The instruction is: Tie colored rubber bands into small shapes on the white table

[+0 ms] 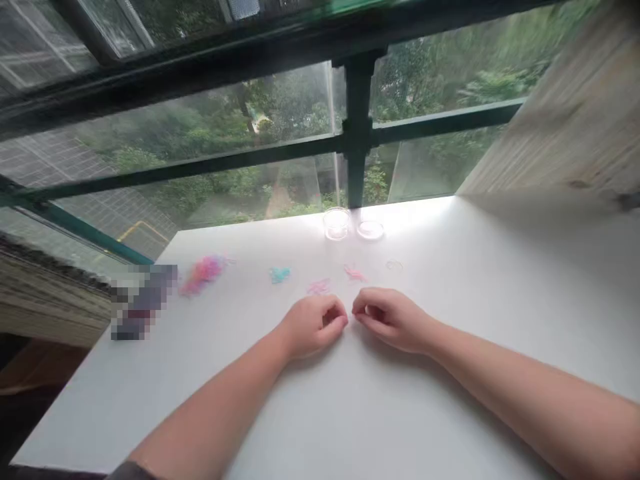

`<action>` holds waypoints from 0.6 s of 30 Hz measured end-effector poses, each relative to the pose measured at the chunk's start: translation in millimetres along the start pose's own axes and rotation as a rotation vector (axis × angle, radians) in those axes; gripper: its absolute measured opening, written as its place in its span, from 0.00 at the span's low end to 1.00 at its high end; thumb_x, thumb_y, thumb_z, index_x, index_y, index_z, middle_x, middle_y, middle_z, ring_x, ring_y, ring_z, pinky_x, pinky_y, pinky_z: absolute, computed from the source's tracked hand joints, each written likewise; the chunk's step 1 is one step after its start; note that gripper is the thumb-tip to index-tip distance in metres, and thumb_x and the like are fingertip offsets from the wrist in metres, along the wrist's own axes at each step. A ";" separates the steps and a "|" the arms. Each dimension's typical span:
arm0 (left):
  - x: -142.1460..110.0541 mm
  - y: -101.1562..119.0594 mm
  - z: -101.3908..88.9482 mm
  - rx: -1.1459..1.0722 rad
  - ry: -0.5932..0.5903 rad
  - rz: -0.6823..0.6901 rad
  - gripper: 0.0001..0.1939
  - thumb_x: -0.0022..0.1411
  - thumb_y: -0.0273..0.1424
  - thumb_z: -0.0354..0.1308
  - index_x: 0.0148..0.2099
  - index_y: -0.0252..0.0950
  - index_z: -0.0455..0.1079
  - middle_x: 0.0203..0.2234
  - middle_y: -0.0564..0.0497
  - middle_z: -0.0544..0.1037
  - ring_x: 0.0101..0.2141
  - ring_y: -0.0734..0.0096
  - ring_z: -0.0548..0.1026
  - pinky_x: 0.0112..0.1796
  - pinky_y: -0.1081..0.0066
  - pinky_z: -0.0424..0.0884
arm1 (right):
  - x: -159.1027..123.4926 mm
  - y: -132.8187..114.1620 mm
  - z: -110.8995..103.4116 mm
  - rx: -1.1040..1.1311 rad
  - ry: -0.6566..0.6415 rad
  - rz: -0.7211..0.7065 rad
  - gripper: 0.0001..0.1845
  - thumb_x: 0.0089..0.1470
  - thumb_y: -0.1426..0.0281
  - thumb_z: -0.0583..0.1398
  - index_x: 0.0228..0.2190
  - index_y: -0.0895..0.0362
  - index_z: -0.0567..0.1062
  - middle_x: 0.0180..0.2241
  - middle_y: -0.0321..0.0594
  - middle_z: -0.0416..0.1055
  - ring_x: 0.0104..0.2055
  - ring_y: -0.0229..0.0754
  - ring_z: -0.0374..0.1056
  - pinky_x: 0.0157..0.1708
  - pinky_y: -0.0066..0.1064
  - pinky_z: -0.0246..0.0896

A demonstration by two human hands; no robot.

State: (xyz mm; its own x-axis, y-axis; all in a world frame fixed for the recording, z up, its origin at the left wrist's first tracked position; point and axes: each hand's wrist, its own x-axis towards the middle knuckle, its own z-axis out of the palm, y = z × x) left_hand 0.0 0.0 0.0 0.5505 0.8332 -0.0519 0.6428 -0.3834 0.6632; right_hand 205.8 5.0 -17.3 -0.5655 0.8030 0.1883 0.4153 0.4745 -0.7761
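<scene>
My left hand [315, 325] rests on the white table, thumb and index finger pinched together. Facing it from a short distance is my right hand [393, 320], pinched the same way. Whatever lies between the fingertips is too small to make out. Just beyond the hands are a pale pink cluster of small pieces [319, 287] and a brighter pink cluster [355, 273]. A turquoise cluster [280, 275] sits farther left, and a faint pale ring-like piece [395, 265] lies beyond my right hand. The small pieces are blurred; they look like tiny elastic bands.
A mixed heap of pink, orange and purple pieces [204, 275] lies at the left, beside a pixelated dark object [145, 303]. Near the window stand a clear round container [337, 224] and a clear round lid [371, 230]. A green window frame [357, 127] borders the table's far edge.
</scene>
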 end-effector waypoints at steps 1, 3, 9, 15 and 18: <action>0.2 0.2 -0.1 0.002 0.001 0.000 0.05 0.58 0.31 0.50 0.33 0.37 0.67 0.24 0.55 0.71 0.25 0.75 0.65 0.27 0.75 0.60 | -0.3 -0.3 0.2 0.002 0.002 -0.003 0.07 0.47 0.79 0.55 0.29 0.57 0.69 0.23 0.30 0.63 0.23 0.29 0.54 0.24 0.22 0.51; 0.3 0.6 -0.2 0.001 0.003 0.001 0.05 0.58 0.30 0.50 0.33 0.37 0.67 0.24 0.54 0.71 0.25 0.75 0.65 0.27 0.74 0.60 | -0.8 -0.8 0.6 0.007 0.005 -0.008 0.07 0.47 0.79 0.55 0.29 0.57 0.69 0.24 0.31 0.63 0.23 0.29 0.54 0.24 0.22 0.51; -0.4 -0.4 0.7 -0.032 0.006 0.000 0.05 0.58 0.30 0.50 0.33 0.37 0.67 0.25 0.54 0.71 0.25 0.75 0.66 0.28 0.75 0.61 | -0.7 -0.6 0.8 0.017 0.011 -0.012 0.07 0.47 0.80 0.55 0.28 0.57 0.68 0.22 0.30 0.61 0.22 0.29 0.53 0.22 0.22 0.50; -0.1 -1.9 1.7 -0.047 0.018 0.000 0.05 0.57 0.30 0.51 0.33 0.37 0.67 0.25 0.54 0.72 0.25 0.75 0.66 0.28 0.74 0.61 | -0.5 0.0 0.9 0.014 0.004 0.001 0.06 0.47 0.79 0.55 0.27 0.57 0.67 0.21 0.30 0.60 0.22 0.30 0.53 0.22 0.22 0.50; -0.1 -1.1 1.4 -0.046 0.019 0.001 0.05 0.57 0.30 0.51 0.33 0.37 0.67 0.25 0.54 0.72 0.25 0.75 0.66 0.28 0.75 0.62 | -0.9 0.0 0.7 0.012 0.004 0.000 0.06 0.47 0.79 0.54 0.27 0.57 0.67 0.20 0.30 0.59 0.21 0.30 0.53 0.22 0.22 0.49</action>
State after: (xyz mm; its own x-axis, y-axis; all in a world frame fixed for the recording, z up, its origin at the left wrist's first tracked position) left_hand 0.0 -0.3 -1.8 0.5406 0.8404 -0.0374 0.6167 -0.3657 0.6971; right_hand 205.8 4.0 -17.8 -0.5631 0.8041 0.1907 0.4066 0.4705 -0.7831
